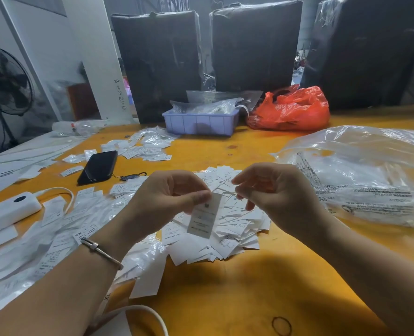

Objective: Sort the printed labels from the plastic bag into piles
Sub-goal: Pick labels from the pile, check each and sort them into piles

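Note:
My left hand pinches one white printed label by its top edge, and the label hangs down over a heap of loose labels in the middle of the orange table. My right hand hovers just right of the label with its fingers curled and nothing visibly in them. A big clear plastic bag with black print lies to the right. More labels, some in small clear sleeves, are spread at the left, and another pile lies further back.
A black phone and a white power bank with its cable lie at the left. A blue tray of bagged items and a red plastic bag stand at the back. Dark wrapped bales rise behind the table.

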Demonstrator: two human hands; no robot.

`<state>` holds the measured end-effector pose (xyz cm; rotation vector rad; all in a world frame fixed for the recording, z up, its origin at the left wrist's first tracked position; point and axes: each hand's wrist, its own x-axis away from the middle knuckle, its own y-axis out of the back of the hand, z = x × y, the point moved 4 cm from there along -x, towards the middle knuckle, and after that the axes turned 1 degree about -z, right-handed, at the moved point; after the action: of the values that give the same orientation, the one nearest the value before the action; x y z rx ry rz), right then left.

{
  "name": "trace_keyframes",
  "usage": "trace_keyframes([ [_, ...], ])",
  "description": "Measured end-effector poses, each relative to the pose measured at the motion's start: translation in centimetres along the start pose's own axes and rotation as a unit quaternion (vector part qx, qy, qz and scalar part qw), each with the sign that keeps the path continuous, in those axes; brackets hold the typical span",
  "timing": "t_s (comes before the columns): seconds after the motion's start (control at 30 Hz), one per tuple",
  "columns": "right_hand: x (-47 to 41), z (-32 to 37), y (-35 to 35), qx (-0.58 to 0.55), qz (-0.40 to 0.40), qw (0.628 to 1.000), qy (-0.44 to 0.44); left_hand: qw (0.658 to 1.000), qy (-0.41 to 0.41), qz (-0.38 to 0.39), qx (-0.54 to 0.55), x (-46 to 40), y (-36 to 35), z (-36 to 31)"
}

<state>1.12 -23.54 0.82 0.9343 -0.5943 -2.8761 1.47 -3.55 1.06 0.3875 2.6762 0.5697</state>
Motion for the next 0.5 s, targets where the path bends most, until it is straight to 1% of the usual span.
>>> trace_keyframes([
  [0.07, -0.2, -0.6, 0.6, 0.070, -0.014, 0.997, -0.002, 1.000, 0.010, -0.027, -0.010, -0.1, 0.9, 0.2],
  [0.13, -0.5, -1.3, 1.3, 0.128, -0.031, 0.991, -0.019, 0.997, 0.038, -0.063, -0.028, -0.3, 2.1, 0.6],
  [0.2, -0.8, -2.0, 1.8, 0.180, -0.021, 0.983, -0.039, 0.991, 0.077, -0.103, -0.043, -0.3, 3.4, 1.2],
  [0.27, -0.8, -2.6, 1.7, 0.221, 0.023, 0.973, -0.058, 0.981, 0.116, -0.140, -0.072, -0.3, 4.7, 1.7],
  [0.37, -0.6, -3.6, 1.0, 0.251, 0.097, 0.960, -0.080, 0.954, 0.176, -0.175, -0.166, -0.2, 6.3, 2.6],
  [0.43, -0.5, -4.0, 0.3, 0.264, 0.132, 0.952, -0.084, 0.927, 0.224, -0.175, -0.244, -0.1, 7.0, 3.5],
  [0.5, -0.5, -4.4, -0.2, 0.290, 0.162, 0.940, -0.083, 0.900, 0.263, -0.158, -0.310, 0.0, 7.2, 4.1],
])
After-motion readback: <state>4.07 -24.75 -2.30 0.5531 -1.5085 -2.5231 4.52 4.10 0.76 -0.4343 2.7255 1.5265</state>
